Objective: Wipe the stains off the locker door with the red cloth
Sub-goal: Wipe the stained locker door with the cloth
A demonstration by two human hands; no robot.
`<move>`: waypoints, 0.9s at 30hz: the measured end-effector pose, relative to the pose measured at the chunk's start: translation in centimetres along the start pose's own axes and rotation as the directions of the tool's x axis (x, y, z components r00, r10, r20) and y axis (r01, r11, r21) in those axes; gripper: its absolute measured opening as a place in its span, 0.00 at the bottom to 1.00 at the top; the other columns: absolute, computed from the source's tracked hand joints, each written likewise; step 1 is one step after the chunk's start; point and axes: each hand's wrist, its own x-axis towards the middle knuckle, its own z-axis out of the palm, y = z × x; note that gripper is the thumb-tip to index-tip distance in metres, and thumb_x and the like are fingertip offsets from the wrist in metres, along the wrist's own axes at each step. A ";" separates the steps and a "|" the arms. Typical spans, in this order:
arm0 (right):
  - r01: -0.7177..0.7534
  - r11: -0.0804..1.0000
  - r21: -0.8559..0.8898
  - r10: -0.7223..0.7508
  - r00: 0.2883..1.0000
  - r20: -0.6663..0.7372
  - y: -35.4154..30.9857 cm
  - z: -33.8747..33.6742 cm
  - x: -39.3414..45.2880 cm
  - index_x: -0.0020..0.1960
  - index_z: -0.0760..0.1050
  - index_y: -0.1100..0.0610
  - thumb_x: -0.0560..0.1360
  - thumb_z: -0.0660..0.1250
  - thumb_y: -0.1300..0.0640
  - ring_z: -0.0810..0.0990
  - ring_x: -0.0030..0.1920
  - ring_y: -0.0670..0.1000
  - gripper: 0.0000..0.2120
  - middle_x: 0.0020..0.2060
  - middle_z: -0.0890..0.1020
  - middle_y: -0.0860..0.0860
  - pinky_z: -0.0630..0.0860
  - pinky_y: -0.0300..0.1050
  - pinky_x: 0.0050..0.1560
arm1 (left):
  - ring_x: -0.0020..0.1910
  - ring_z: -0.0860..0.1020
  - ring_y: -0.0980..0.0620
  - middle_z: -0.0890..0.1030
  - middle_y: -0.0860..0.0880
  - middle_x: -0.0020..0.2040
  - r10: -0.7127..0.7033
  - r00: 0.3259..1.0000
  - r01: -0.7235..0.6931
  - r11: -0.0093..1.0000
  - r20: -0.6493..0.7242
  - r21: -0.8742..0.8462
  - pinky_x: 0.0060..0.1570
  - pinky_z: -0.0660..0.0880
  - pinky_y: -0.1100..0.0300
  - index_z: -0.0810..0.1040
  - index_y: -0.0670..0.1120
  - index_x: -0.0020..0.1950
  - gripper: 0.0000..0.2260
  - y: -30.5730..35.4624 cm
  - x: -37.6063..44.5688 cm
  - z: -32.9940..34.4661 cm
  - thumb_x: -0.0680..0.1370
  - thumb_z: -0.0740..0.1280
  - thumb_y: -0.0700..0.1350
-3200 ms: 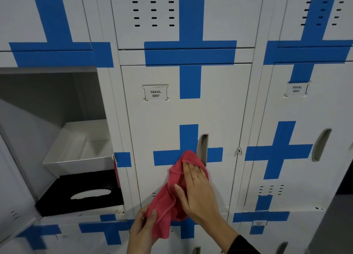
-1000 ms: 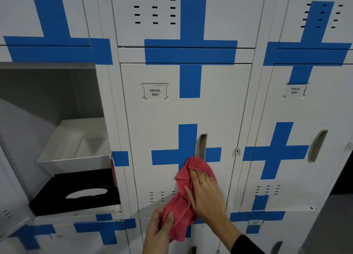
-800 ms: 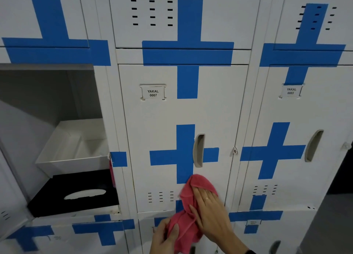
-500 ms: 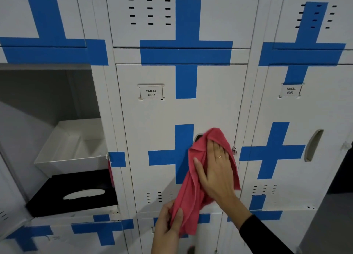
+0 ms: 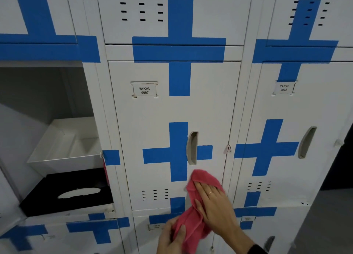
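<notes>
Mid-wipe. Right hand (image 5: 214, 202) flat, fingers straight, pressing red cloth (image 5: 198, 202) on locker door (image 5: 152, 120) near its bottom right corner, below handle (image 5: 191, 148). Left hand (image 5: 172, 238) pinches cloth's hanging end. No stains visible; can't tell what's left.

White lockers (image 5: 286, 110) with blue tape crosses (image 5: 266, 148); open compartment (image 5: 42, 93) at left.
</notes>
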 end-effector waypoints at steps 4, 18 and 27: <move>-0.208 0.974 0.092 0.216 0.972 -0.090 0.0 1.2 -2.0 0.78 0.48 0.51 0.79 0.53 0.41 0.76 0.64 0.52 0.32 0.68 0.74 0.51 0.61 0.53 0.69 | 0.36 0.82 0.38 0.21 0.69 0.48 0.102 0.981 -0.120 0.987 -0.164 -0.109 0.44 0.28 0.47 0.77 0.46 0.59 0.28 -17.8 6.1 -4.8 0.68 0.67 0.65; -0.125 0.960 0.252 0.220 0.892 -0.395 -5.2 -5.7 11.0 0.75 0.60 0.60 0.79 0.58 0.45 0.69 0.68 0.55 0.30 0.70 0.71 0.57 0.54 0.41 0.72 | 0.49 0.78 0.51 0.78 0.54 0.51 0.077 0.992 -0.072 0.996 -0.096 0.056 0.35 0.76 0.62 0.74 0.54 0.52 0.08 4.6 2.0 -0.3 0.78 0.62 0.41; 0.055 0.998 0.022 -0.049 0.971 -0.236 -2.9 -3.5 7.7 0.74 0.63 0.56 0.77 0.62 0.51 0.75 0.63 0.52 0.26 0.66 0.76 0.53 0.63 0.45 0.68 | 0.45 0.78 0.49 0.80 0.50 0.49 0.010 0.991 -0.006 1.000 -0.134 0.026 0.29 0.78 0.61 0.76 0.50 0.50 0.09 2.4 2.2 -0.2 0.77 0.63 0.37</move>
